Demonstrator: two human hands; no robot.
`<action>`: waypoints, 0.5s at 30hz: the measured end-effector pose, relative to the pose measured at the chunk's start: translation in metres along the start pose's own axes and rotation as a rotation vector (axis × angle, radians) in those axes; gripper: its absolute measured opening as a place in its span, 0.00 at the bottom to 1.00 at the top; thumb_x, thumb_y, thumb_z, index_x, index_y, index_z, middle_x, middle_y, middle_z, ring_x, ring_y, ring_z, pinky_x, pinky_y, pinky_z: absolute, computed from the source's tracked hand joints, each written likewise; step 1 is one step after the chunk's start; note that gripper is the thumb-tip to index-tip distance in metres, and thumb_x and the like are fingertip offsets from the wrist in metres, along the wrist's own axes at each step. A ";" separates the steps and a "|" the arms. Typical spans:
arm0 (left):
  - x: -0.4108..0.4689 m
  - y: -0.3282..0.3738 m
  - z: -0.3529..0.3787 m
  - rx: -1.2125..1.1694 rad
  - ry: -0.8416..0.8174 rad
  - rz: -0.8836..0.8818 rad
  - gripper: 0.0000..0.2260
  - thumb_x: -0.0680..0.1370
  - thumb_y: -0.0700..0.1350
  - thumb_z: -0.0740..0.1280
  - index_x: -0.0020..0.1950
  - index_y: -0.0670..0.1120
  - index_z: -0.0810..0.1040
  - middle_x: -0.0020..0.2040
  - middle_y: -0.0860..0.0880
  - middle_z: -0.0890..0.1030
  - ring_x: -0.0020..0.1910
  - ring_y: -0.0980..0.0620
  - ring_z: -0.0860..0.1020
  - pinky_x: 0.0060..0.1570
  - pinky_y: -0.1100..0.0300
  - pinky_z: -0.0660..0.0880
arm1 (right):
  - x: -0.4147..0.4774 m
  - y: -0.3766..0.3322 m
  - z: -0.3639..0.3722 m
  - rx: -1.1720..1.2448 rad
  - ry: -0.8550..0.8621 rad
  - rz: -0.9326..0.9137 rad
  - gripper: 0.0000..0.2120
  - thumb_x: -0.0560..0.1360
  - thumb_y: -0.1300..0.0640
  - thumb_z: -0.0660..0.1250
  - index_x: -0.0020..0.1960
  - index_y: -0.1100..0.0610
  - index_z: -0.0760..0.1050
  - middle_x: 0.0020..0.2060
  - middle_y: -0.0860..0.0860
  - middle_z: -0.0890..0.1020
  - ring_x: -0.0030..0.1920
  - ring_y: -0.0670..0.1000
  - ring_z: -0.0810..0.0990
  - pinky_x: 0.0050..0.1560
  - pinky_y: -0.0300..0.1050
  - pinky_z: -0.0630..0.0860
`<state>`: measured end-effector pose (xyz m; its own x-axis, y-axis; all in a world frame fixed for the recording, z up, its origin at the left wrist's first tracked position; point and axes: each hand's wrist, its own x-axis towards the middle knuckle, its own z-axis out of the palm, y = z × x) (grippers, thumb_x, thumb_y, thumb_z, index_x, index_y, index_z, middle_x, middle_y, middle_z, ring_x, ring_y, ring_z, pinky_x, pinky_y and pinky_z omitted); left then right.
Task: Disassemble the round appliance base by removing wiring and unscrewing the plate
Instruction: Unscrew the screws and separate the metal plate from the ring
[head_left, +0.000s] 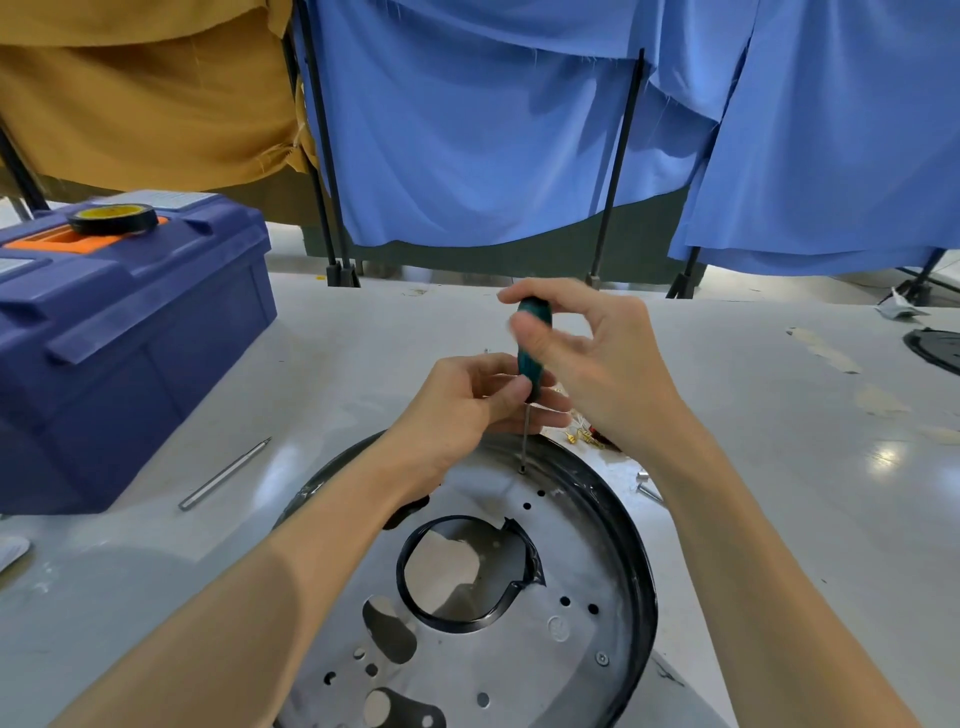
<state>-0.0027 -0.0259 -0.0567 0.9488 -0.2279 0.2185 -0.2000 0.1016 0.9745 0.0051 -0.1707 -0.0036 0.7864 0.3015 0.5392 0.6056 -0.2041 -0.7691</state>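
Note:
The round appliance base (631, 551) lies flat on the table with a black rim around a silver metal plate (571, 561). The plate has several holes and a black ring around a central opening. A green-handled screwdriver (531, 353) stands upright, its tip in a screw (522, 470) near the plate's far edge. My right hand (587, 358) grips the top of the handle. My left hand (467, 410) pinches the lower end of the handle, just above the shaft. Another screw (601, 659) sits in the plate at the right.
A blue toolbox (119, 343) with a tape roll (113, 218) on its lid stands at the left. A metal rod (224, 474) lies beside it. Removed wiring with yellow connectors (584, 434) and a loose screw (647, 483) lie behind my right wrist. Blue curtains hang behind the table.

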 end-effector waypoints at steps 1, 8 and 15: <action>0.001 -0.001 0.000 0.008 0.016 0.011 0.06 0.79 0.39 0.65 0.53 0.40 0.79 0.47 0.43 0.86 0.47 0.44 0.85 0.47 0.61 0.80 | 0.000 0.000 0.000 -0.045 0.008 -0.005 0.10 0.73 0.57 0.72 0.54 0.50 0.81 0.50 0.46 0.77 0.48 0.44 0.78 0.53 0.40 0.76; 0.000 0.000 0.000 0.003 -0.106 -0.024 0.15 0.78 0.49 0.63 0.62 0.44 0.77 0.54 0.44 0.84 0.53 0.44 0.83 0.55 0.55 0.78 | -0.001 -0.002 -0.003 0.034 0.007 0.009 0.16 0.76 0.71 0.64 0.55 0.55 0.81 0.48 0.49 0.84 0.49 0.42 0.81 0.45 0.30 0.76; 0.002 -0.002 0.003 0.069 -0.032 0.023 0.05 0.76 0.43 0.70 0.51 0.48 0.80 0.42 0.48 0.86 0.42 0.48 0.85 0.43 0.63 0.79 | -0.002 -0.003 0.002 -0.065 0.012 -0.024 0.14 0.72 0.60 0.74 0.57 0.53 0.82 0.46 0.48 0.79 0.45 0.45 0.78 0.52 0.39 0.76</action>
<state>-0.0012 -0.0300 -0.0584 0.9358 -0.2569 0.2413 -0.2390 0.0405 0.9702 0.0017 -0.1685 -0.0029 0.7727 0.2962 0.5614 0.6306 -0.2570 -0.7323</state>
